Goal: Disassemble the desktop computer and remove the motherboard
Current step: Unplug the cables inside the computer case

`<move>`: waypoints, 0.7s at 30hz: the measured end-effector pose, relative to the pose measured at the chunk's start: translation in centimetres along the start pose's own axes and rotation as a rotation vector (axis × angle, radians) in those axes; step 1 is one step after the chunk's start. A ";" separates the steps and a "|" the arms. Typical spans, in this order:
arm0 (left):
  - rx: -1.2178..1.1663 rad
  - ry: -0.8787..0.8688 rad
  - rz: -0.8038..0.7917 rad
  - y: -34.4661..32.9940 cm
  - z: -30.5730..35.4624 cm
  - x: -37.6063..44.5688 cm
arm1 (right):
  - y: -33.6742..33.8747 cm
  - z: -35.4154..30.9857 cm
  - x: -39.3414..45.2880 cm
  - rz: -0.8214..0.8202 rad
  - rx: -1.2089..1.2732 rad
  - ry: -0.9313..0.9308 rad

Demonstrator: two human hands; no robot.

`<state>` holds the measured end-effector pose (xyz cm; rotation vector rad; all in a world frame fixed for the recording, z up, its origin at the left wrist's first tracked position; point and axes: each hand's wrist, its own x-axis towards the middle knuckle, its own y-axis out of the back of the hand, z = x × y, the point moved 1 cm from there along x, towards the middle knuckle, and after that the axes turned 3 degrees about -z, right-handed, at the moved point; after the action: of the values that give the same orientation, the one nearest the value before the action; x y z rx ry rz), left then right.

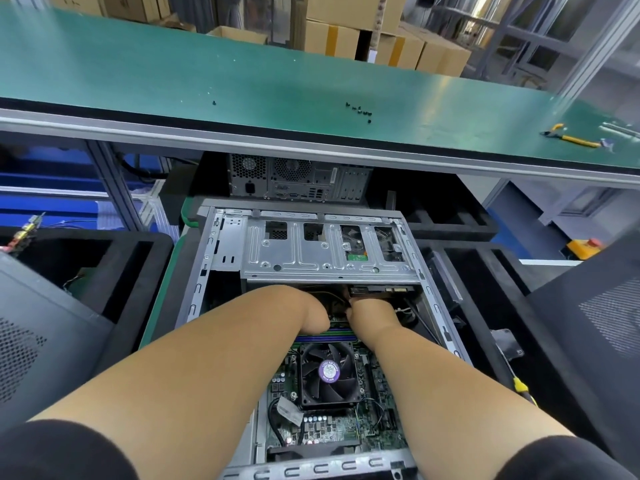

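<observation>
Fingers hidden under the silver steel drive cage [325, 254]: whether the left hand [311, 311] and right hand [369, 311] grip anything cannot be told. Both reach toward dark cables [334, 299] at the far edge of the green motherboard [346, 424], seated in the open grey metal case [204, 271] beyond its black cooling fan [329, 374]. Likely step: unplugging connectors. Next calls for freeing cables, then board screws.

Fingers of both hands hidden under drive cage [325, 252]
</observation>
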<state>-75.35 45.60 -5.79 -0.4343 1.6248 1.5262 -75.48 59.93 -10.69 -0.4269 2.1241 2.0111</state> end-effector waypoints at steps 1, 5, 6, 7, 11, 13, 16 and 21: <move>-0.015 0.002 -0.009 0.0 0.0 0.0 | 0.0 0.0 0.1 -0.008 0.016 -0.018; -0.082 -0.004 -0.014 0.1 0.0 -0.3 | 0.2 -0.1 -0.1 -0.008 0.004 -0.029; -0.080 -0.006 -0.017 0.2 0.0 -0.3 | 0.1 -0.2 -0.2 0.008 -0.014 -0.011; -0.081 -0.005 -0.027 0.3 0.0 -0.5 | 0.1 -0.3 -0.2 0.013 -0.038 0.010; -0.097 0.008 -0.040 0.3 0.0 -0.9 | -0.1 -0.7 -0.4 -0.017 -0.029 -0.013; -0.102 0.000 -0.028 0.3 -0.1 -1.0 | -0.3 -1.1 -0.3 -0.068 0.046 -0.065; -0.081 -0.001 -0.007 0.3 -0.3 -0.9 | 0.2 -1.7 -0.5 -0.126 0.204 -0.132; 0.002 0.021 0.039 0.5 -0.4 -2.9 | 1.2 -1.8 -1.6 -0.141 0.418 -0.164</move>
<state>-74.18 44.48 -3.33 -0.4213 1.6595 1.5533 -74.25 58.32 -8.96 -0.3182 2.2569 1.4232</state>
